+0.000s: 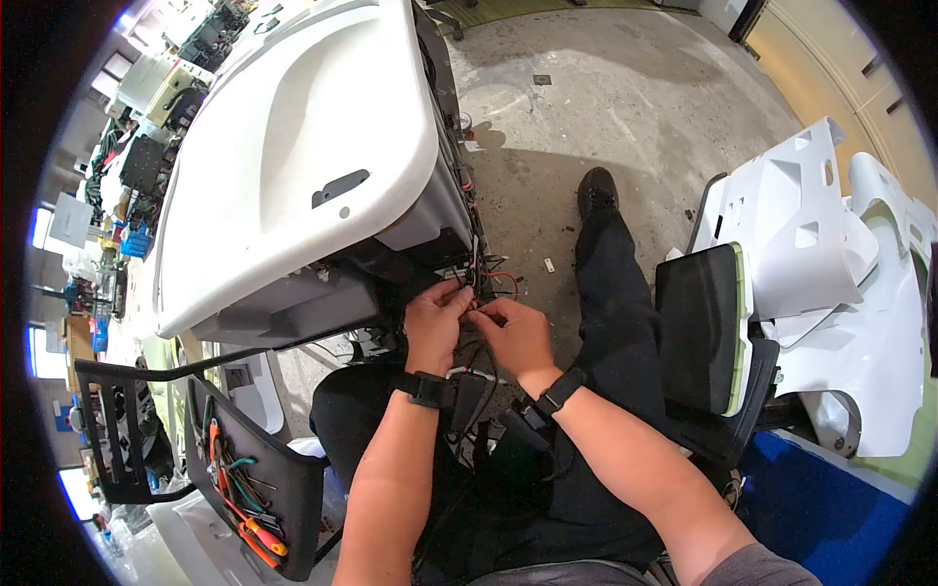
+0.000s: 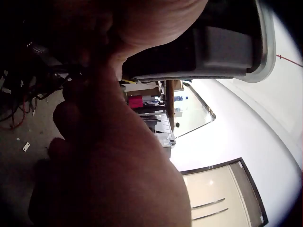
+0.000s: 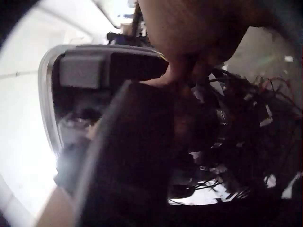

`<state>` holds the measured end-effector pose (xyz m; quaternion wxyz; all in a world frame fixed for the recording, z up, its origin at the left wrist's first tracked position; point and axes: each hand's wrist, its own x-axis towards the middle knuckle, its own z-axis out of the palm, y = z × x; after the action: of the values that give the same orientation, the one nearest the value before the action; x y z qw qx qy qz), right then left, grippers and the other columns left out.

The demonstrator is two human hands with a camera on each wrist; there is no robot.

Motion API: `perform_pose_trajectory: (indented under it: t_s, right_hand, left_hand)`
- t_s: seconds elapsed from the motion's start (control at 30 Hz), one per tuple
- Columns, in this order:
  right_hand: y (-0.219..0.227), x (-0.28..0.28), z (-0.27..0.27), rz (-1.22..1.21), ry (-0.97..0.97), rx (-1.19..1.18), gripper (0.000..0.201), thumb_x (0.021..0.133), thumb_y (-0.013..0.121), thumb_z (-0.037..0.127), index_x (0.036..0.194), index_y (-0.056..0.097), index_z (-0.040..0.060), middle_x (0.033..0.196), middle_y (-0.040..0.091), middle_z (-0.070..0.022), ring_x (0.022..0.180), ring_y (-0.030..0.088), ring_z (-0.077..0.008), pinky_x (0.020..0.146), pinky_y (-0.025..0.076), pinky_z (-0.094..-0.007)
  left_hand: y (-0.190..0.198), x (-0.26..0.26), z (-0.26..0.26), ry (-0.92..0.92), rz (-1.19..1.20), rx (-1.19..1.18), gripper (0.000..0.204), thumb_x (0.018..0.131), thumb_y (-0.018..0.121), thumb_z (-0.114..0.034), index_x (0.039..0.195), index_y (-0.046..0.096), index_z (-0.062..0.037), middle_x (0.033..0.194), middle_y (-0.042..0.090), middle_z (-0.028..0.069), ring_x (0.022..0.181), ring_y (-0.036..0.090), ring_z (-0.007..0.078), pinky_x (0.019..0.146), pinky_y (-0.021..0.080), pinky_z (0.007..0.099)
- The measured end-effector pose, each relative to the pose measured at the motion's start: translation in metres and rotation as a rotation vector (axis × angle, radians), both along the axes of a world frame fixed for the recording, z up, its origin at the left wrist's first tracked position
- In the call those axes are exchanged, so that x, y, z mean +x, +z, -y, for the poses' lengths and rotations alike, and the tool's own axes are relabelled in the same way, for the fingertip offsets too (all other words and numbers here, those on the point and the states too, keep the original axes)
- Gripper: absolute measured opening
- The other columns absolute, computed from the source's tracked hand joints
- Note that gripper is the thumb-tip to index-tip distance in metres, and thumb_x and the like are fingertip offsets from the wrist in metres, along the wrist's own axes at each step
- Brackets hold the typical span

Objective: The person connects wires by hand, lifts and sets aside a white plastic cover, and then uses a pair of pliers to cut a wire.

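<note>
In the head view both hands meet at a bundle of thin wires (image 1: 500, 276) beside the white-topped machine (image 1: 293, 146). The left hand (image 1: 433, 327) has its thumb and fingers pinched on a wire at the bundle. Close against it, the right hand (image 1: 516, 337) pinches at the same spot with thumb and index finger. What lies between the fingertips is too small to make out. Dark wires hang below the hands. In the right wrist view the hand (image 3: 199, 38) is above tangled wires (image 3: 246, 104); the left wrist view shows the fingertips in deep shadow.
A black chair (image 1: 313, 479) at the left holds pliers and screwdrivers (image 1: 256, 535). White molded panels (image 1: 796, 225) and a dark-padded seat (image 1: 696, 322) stand at the right. A small pale piece (image 1: 549, 265) lies on the concrete floor (image 1: 645, 88), near the person's shoe (image 1: 597, 193).
</note>
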<state>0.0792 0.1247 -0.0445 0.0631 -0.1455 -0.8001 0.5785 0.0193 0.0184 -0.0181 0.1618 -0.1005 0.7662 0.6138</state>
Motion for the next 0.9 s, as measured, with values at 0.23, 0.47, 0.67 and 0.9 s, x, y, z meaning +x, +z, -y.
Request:
perform_pose_trajectory:
  t_s: [0.23,0.47,0.67,0.9]
  right_hand:
    - [0.018,0.004,-0.004,0.403,0.017,-0.872,0.027,0.088,0.054,0.030,0.088,0.061,0.0044,0.075,0.063,-0.0024,0.061,0.053,-0.0086,0.053,0.040,-0.0219]
    - [-0.012,-0.001,0.002,0.245,0.068,-0.739,0.023,0.087,0.057,0.026,0.084,0.063,0.0034,0.073,0.062,-0.0015,0.060,0.054,-0.0090,0.053,0.040,-0.0214]
    - [0.008,-0.001,0.001,0.126,-0.016,-0.124,0.021,0.077,0.065,0.021,0.078,0.064,0.0003,0.071,0.064,-0.0140,0.063,0.061,-0.0235,0.059,0.046,-0.0315]
    - [0.006,0.002,0.003,-0.027,-0.018,0.125,0.017,0.076,0.064,0.019,0.082,0.065,0.0040,0.080,0.063,-0.0151,0.075,0.061,-0.0330,0.065,0.048,-0.0369]
  left_hand:
    - [-0.011,-0.003,0.004,-0.001,0.054,0.070,0.037,0.080,0.064,-0.008,0.109,0.053,0.0106,0.091,0.063,0.0115,0.076,0.060,0.0148,0.069,0.046,0.0245]
    - [-0.011,-0.001,0.002,0.000,0.057,0.137,0.038,0.080,0.064,-0.008,0.110,0.052,0.0112,0.090,0.063,0.0108,0.076,0.060,0.0151,0.070,0.046,0.0247]
    - [0.000,0.001,0.000,-0.003,0.069,0.103,0.040,0.077,0.067,-0.011,0.109,0.055,0.0082,0.090,0.063,0.0096,0.078,0.059,0.0134,0.072,0.045,0.0240]
    - [-0.006,0.003,0.002,-0.050,-0.021,0.046,0.041,0.074,0.069,-0.012,0.108,0.056,0.0079,0.086,0.064,0.0096,0.074,0.059,0.0121,0.066,0.046,0.0241]
